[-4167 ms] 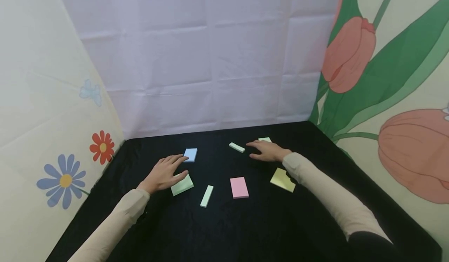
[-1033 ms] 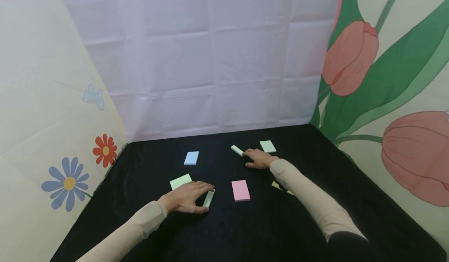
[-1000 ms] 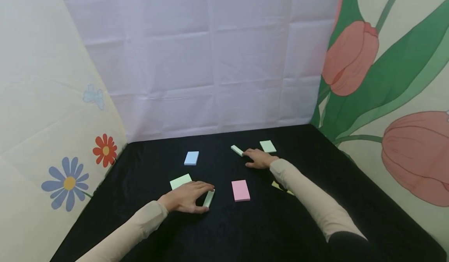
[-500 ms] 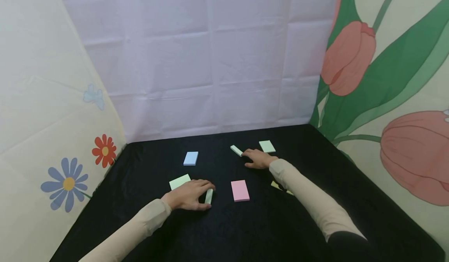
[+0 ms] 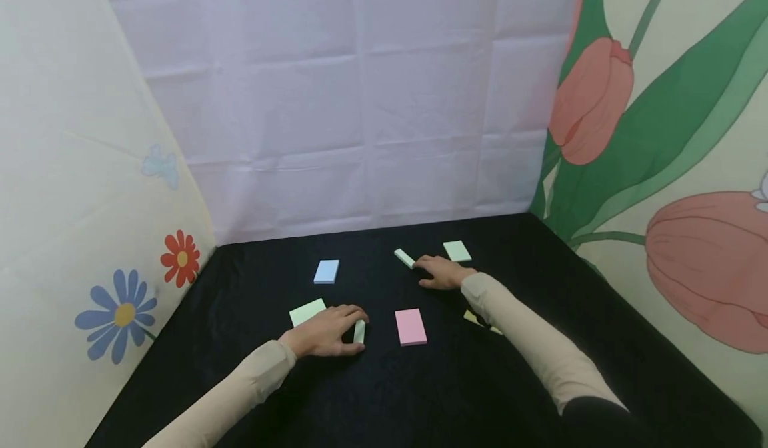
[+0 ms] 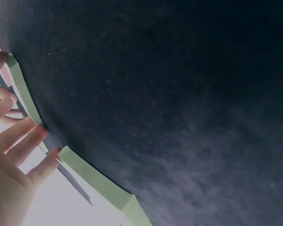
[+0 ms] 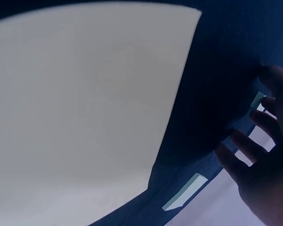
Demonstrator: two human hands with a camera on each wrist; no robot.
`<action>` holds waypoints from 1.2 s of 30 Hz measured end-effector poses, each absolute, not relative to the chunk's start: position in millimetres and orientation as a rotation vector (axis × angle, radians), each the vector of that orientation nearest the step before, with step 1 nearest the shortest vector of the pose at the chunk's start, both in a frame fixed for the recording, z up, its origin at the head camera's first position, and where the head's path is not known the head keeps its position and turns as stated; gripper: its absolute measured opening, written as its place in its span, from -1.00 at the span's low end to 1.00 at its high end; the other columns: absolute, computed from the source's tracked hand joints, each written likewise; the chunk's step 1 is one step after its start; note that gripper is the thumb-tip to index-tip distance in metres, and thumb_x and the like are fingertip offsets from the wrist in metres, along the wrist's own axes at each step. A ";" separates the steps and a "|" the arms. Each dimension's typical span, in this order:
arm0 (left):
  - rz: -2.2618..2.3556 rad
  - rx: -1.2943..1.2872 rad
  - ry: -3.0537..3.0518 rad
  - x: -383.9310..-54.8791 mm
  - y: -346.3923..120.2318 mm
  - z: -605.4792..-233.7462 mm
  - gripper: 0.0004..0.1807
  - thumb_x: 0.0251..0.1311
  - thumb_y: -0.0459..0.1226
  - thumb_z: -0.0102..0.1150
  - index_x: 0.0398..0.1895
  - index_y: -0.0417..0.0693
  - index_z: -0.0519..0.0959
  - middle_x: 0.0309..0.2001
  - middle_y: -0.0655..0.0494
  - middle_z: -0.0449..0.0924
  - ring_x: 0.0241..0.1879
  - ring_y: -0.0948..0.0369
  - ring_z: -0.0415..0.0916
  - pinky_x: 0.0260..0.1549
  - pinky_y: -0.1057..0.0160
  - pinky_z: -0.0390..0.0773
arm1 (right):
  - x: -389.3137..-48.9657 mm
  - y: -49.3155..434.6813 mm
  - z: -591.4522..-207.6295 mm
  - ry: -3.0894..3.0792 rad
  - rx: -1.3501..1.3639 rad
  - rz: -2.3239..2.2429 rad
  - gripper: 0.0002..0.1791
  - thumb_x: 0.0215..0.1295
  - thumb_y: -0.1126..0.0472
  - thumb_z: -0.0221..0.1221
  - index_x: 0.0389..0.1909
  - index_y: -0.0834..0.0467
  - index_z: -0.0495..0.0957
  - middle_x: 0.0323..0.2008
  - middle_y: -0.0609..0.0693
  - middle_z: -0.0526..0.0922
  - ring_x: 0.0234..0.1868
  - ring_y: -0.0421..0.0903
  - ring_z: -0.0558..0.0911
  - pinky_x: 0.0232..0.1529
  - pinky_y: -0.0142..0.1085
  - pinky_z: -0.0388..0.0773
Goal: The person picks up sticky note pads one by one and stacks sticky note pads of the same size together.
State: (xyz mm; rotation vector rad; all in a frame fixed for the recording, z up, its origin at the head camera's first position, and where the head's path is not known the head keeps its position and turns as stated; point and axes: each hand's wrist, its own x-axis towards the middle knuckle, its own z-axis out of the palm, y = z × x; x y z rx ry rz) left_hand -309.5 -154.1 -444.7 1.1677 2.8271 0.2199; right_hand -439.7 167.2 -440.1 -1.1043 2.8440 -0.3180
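My left hand (image 5: 327,331) pinches a narrow pale green sticky note pad (image 5: 359,333) lengthwise, thumb at its near end and fingers at its far end. In the left wrist view the same narrow pad (image 6: 24,89) lies between thumb and fingertips, and the little finger reaches the corner of a wider green sticky note pad (image 6: 96,179). That wider pad (image 5: 307,311) is partly covered by the hand in the head view. Further back, my right hand (image 5: 444,272) has loosely spread fingers, its fingertips at the near end of a second narrow green pad (image 5: 404,257).
On the black cloth (image 5: 372,395) lie a blue pad (image 5: 327,271), a pink pad (image 5: 411,327) and a green pad (image 5: 457,251) behind the right hand. A yellow pad (image 5: 473,317) is mostly hidden under the right sleeve. White cloth (image 5: 360,101) hangs behind.
The left hand has moved from beside the blue pad to the near narrow pad, which has turned slightly straighter. The right hand came to the far narrow pad and stays there lately.
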 end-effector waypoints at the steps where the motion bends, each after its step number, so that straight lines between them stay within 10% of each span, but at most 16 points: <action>1: 0.218 1.168 2.831 -310.1 -153.9 -444.5 -0.41 0.31 0.13 0.12 0.30 0.07 0.41 0.28 0.09 0.40 0.15 0.16 0.40 0.20 0.03 0.37 | -440.1 167.4 -440.2 2.840 -1.113 -0.321 -0.49 0.44 0.08 0.15 0.26 0.31 0.42 0.23 0.28 0.43 0.22 0.25 0.44 0.21 0.09 0.36; 36: 0.273 1.068 2.876 -330.9 -145.8 -443.2 -0.42 0.33 0.11 0.13 0.28 0.01 0.42 0.28 0.02 0.40 0.17 0.08 0.41 0.19 -0.01 0.39 | -429.4 160.2 -433.4 2.867 -1.128 -0.306 -0.53 0.42 0.21 0.14 0.25 0.37 0.40 0.23 0.32 0.42 0.23 0.26 0.43 0.24 0.09 0.33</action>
